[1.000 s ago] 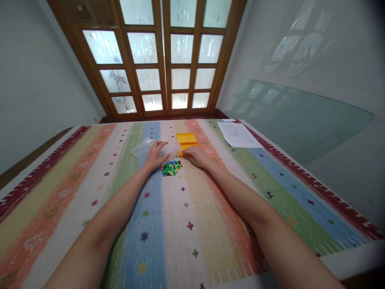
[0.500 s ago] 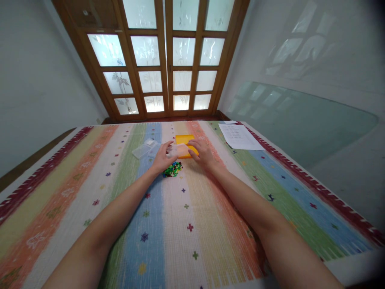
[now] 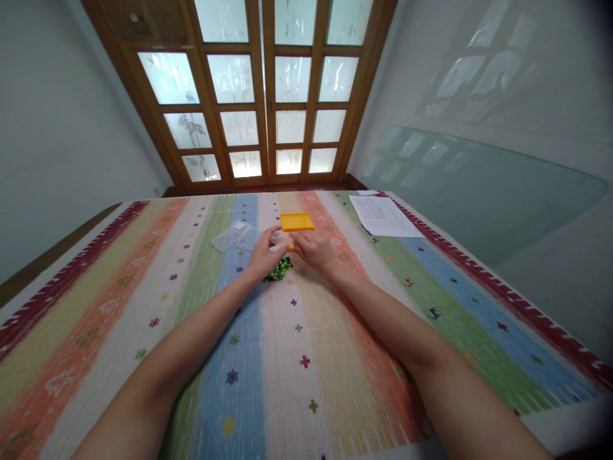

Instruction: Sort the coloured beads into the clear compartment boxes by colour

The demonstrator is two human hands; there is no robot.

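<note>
My left hand point(image 3: 265, 253) curls its thumb and fingers around a clear, whitish plastic piece point(image 3: 277, 237), mostly covered by the hand. From the right, my right hand point(image 3: 312, 251) reaches in with fingers together, their tips at the piece's right side; what they pinch is hidden. Behind the hands lies an open yellow case point(image 3: 297, 222), its far half in sight and its near half largely under my right hand. A pile of small green, yellow, blue and dark pieces point(image 3: 279, 269) lies just in front of my left hand.
Left of my hands lies an open clear plastic box point(image 3: 227, 239). A printed paper sheet point(image 3: 383, 216) is at the far right of the table. The striped tablecloth point(image 3: 292, 370) covers the table; glazed wooden doors point(image 3: 268, 128) stand beyond its far edge.
My right hand has moved left and slightly nearer, its fingers drawn together over the near half of the yellow case. My left hand has shifted slightly right. The gap between the hands has narrowed.
</note>
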